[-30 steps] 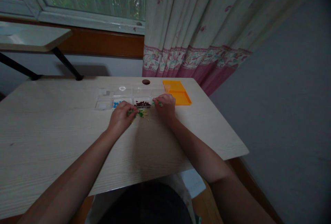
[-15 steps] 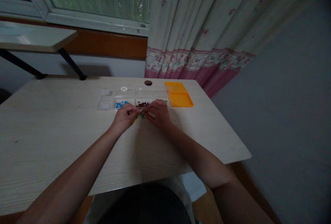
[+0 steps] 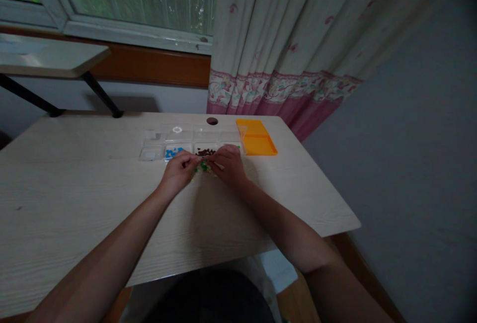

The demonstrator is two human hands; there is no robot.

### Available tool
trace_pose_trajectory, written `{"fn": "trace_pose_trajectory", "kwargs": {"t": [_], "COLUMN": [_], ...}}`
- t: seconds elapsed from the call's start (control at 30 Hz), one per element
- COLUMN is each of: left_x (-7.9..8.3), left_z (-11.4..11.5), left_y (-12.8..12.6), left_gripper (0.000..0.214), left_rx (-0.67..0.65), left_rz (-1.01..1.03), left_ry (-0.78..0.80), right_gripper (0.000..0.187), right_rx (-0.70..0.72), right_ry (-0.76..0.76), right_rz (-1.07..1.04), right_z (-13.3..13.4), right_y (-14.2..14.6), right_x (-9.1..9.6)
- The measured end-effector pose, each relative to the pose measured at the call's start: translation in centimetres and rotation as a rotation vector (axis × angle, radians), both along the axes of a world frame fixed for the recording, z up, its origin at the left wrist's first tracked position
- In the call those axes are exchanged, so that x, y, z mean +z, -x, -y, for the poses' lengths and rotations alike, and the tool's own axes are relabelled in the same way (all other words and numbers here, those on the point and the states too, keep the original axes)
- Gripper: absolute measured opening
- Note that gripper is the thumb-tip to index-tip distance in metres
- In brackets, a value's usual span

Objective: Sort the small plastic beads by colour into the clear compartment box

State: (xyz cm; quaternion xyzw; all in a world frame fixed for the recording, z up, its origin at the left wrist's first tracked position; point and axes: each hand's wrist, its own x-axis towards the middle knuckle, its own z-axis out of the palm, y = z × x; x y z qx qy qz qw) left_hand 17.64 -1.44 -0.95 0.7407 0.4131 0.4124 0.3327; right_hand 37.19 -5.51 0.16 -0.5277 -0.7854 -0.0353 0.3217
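My left hand (image 3: 179,169) and my right hand (image 3: 229,164) meet fingertip to fingertip over the table, just in front of a clear compartment box. Both are closed in a pinch; whatever sits between the fingers is too small to make out. Under the fingertips lies a small pile of green and yellow pieces (image 3: 204,167). Blue pieces (image 3: 173,152) fill part of one compartment left of my hands. Dark brown pieces (image 3: 205,152) lie in the compartment right behind my fingers. My right hand partly covers a further compartment, where a bit of green shows.
The clear box (image 3: 152,153) has its transparent lid (image 3: 179,133) lying back behind it. A yellow-orange tray (image 3: 259,144) lies at the right of the box. A round hole (image 3: 212,121) pierces the tabletop near the back. A raised shelf (image 3: 48,57) stands at the far left, by the window.
My fingertips have shifted slightly, and more of the green and yellow pile shows below them. Both hands stay pinched together. The view has tilted very slightly.
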Motion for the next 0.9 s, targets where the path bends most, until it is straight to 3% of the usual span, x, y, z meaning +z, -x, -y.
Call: {"fn": "trace_pose_trajectory", "kwargs": {"t": [0.13,0.3,0.4,0.67,0.9], "left_x": [0.0,0.0,-0.1,-0.2,0.2], "left_z": [-0.4,-0.8,-0.8,-0.5,-0.5], "left_y": [0.7,1.5,1.5,1.4,1.7], "left_gripper": [0.025,0.027,0.028,0.024,0.025], "left_rx": [0.075,0.118,0.114,0.053,0.079], "left_rz": [-0.028,-0.085,-0.100,-0.134,-0.148], "left_ry": [-0.039,-0.103,-0.113,-0.142,-0.177], "right_gripper": [0.018,0.015,0.015,0.020,0.021], "right_rx": [-0.087,-0.435,-0.541,-0.554,-0.543], "right_ry": [-0.028,-0.089,-0.046,0.020,-0.034], "right_rz": [0.009,-0.103,-0.154,-0.156,-0.147], "right_z": [-0.9,-2.7,-3.3,-3.6,-3.6], "right_y": [-2.0,-5.2,-5.9,-5.8,-5.8], "right_x": [-0.1,-0.8,-1.7,-2.5,-2.6]}}
